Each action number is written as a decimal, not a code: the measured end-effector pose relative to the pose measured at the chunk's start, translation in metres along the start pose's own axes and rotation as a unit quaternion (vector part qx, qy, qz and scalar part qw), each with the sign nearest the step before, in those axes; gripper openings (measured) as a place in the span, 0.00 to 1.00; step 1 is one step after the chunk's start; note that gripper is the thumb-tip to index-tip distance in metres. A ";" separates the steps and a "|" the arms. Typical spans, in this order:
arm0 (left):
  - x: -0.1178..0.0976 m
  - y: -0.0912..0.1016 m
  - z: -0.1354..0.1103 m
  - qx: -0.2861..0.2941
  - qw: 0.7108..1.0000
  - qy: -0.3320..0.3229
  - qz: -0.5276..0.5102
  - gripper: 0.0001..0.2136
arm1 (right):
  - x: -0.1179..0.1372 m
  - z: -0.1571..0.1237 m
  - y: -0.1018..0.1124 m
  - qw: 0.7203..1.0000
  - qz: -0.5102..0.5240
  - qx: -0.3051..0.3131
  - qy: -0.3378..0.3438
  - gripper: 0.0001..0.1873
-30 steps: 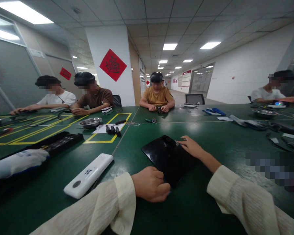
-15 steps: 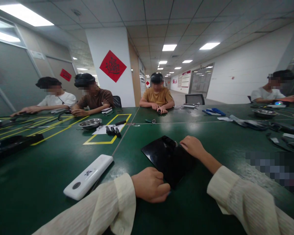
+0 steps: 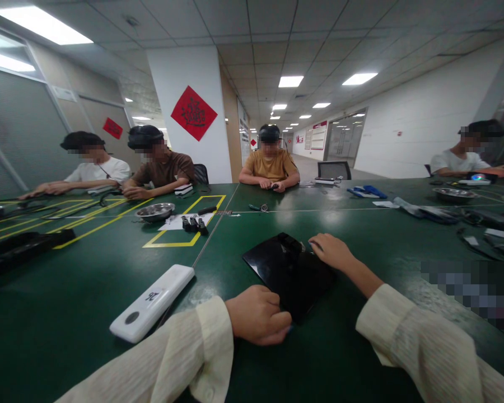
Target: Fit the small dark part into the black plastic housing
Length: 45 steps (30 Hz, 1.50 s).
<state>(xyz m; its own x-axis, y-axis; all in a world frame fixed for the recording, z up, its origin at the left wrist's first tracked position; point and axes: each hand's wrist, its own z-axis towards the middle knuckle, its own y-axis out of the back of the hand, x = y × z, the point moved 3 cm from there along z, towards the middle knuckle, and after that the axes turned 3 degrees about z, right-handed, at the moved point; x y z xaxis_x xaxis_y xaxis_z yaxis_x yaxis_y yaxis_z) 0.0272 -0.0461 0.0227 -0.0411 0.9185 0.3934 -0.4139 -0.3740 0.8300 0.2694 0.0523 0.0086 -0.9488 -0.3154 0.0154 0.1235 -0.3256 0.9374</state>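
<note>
In front of me a glossy black sheet (image 3: 273, 263) lies on the table, its surface creased near the far edge. My left hand (image 3: 260, 315) rests by its near left edge, fingers curled closed; what they hold, if anything, is hidden. At the far right edge, my right hand (image 3: 332, 253) has its fingers bent down together onto the sheet, the tips partly out of sight. A white oblong device (image 3: 153, 302) marked 26 lies left of my left forearm.
Beyond the sheet are small black parts (image 3: 194, 225) on white paper, a metal bowl (image 3: 155, 212) and a green-handled tool (image 3: 258, 208). A black tray (image 3: 29, 246) sits at left; cables and dark items (image 3: 437, 211) lie at right. Several people sit around the green table (image 3: 88, 268).
Both my hands and the black sheet stay almost still. At the far left, a red item has shifted nearer by the black tray. The hands of the person opposite have moved slightly.
</note>
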 end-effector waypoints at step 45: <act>0.037 -0.012 -0.020 -0.197 0.746 0.469 -0.430 0.16 | 0.160 -0.035 0.040 0.905 0.195 -0.333 0.179 0.07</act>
<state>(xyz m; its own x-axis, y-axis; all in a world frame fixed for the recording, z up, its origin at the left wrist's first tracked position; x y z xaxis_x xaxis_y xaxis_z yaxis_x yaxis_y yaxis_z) 0.0125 -0.0054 0.0189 -0.1467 0.5522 -0.8207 -0.8817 0.3030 0.3615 0.1330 -0.0425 0.0363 -0.6557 -0.7514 0.0741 0.6893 -0.5557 0.4649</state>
